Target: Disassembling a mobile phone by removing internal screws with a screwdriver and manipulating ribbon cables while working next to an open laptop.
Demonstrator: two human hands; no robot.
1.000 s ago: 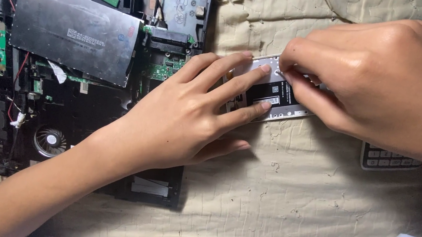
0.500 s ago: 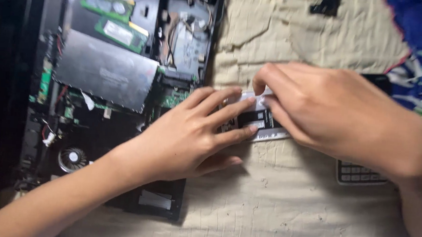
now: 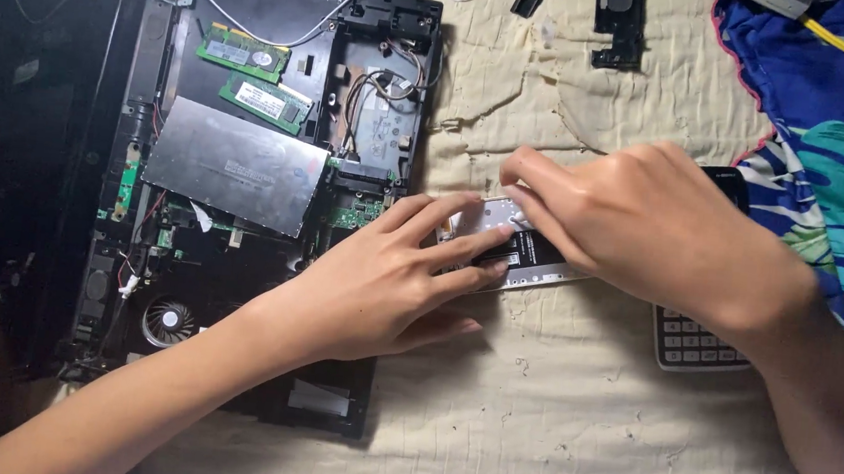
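Two hands on flat metal plate

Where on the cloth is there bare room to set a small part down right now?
The widest bare patch of quilted cloth lies in front, bordered by the left hand, the keypad and the opened laptop. A smaller patch sits between the laptop's top corner and the black brackets. Crowded: around the metal-cased drive under both hands, right hand.
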